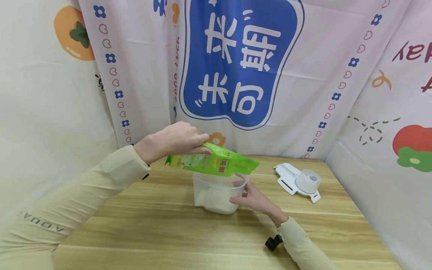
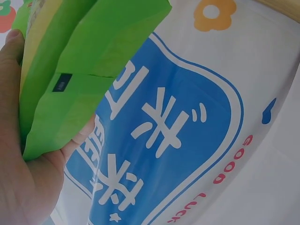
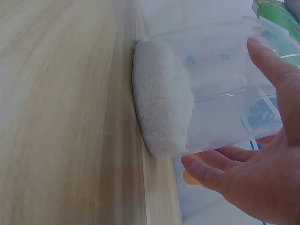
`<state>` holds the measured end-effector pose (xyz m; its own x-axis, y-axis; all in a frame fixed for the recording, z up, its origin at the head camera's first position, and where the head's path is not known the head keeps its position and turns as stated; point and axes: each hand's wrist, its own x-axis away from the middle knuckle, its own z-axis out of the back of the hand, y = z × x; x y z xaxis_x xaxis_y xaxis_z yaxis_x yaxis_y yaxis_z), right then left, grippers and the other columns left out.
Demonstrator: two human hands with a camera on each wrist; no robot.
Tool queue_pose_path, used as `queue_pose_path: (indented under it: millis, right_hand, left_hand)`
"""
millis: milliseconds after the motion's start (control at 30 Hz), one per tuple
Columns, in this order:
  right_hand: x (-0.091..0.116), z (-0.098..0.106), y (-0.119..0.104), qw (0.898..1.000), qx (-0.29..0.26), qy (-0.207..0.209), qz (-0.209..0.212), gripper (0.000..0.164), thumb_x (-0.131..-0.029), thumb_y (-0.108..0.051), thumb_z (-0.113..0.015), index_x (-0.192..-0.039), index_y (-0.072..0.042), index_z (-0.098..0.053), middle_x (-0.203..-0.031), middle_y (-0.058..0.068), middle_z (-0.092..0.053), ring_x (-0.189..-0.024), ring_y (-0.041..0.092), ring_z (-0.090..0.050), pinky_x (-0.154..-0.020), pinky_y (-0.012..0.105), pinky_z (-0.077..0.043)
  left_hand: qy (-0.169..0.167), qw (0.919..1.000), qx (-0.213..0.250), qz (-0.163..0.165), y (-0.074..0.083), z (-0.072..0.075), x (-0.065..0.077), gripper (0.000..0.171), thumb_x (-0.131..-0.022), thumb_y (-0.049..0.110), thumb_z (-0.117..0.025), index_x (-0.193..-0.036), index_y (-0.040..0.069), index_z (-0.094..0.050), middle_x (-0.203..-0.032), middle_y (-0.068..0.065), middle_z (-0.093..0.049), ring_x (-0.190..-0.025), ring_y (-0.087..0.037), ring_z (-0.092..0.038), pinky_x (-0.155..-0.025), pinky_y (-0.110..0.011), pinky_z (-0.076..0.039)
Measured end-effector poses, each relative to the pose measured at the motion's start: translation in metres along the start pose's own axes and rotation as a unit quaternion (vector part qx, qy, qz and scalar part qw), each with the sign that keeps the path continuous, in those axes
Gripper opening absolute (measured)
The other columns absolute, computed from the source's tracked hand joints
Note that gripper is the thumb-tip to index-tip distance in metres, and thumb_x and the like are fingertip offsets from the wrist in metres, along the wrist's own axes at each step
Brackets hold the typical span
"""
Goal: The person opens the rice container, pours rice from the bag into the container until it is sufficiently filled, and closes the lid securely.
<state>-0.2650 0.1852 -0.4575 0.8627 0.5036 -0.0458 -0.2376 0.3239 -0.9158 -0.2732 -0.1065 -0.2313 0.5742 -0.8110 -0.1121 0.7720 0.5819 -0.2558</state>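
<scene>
My left hand (image 1: 179,139) grips a green plastic bag (image 1: 219,159), tilted with its right end low over a clear plastic container (image 1: 219,193). In the left wrist view, the thumb and fingers lie on either side of the green bag (image 2: 89,79). White grains that look like rice (image 3: 161,101) fill the container's lower part in the right wrist view. My right hand (image 1: 254,198) holds the container by its right side, thumb and fingers spread around the wall. The container stands upright on the table. Whether grains are leaving the bag cannot be seen.
A white lid (image 1: 291,178) with a translucent round cup (image 1: 308,181) on it lies on the wooden table (image 1: 162,232), right of the container. Printed white cloth (image 1: 303,75) hangs behind the table, with similar cloth at both sides.
</scene>
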Motion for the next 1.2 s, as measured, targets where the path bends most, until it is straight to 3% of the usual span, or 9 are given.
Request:
queue_pose_path:
  millis: [833, 1200]
  right_hand:
    - [0.0008, -0.0019, -0.0015, 1.0, -0.013, -0.002, 0.004, 0.092, -0.085, -0.022, -0.077, -0.154, -0.022, -0.016, -0.15, 0.023, -0.039, -0.134, 0.042, -0.045, -0.101, 0.045, -0.052]
    - [-0.0019, -0.0012, 0.0027, 1.0, -0.001, -0.003, 0.004, 0.091, -0.086, -0.023, -0.077, -0.154, -0.021, -0.016, -0.149, 0.021, -0.04, -0.135, 0.04, -0.044, -0.103, 0.046, -0.05]
  left_hand:
    - [-0.011, 0.9999, -0.004, 0.007, -0.0011, 0.0042, -0.0024, 0.041, -0.097, 0.054, -0.051, -0.092, 0.014, -0.061, -0.061, 0.005, -0.053, -0.05, -0.009, -0.045, -0.046, -0.019, -0.036]
    - [-0.006, 1.0, -0.005, 0.003, -0.0019, 0.0046, 0.0006, 0.04, -0.098, 0.053, -0.051, -0.089, 0.014, -0.059, -0.06, 0.005, -0.05, -0.05, -0.009, -0.043, -0.045, -0.019, -0.033]
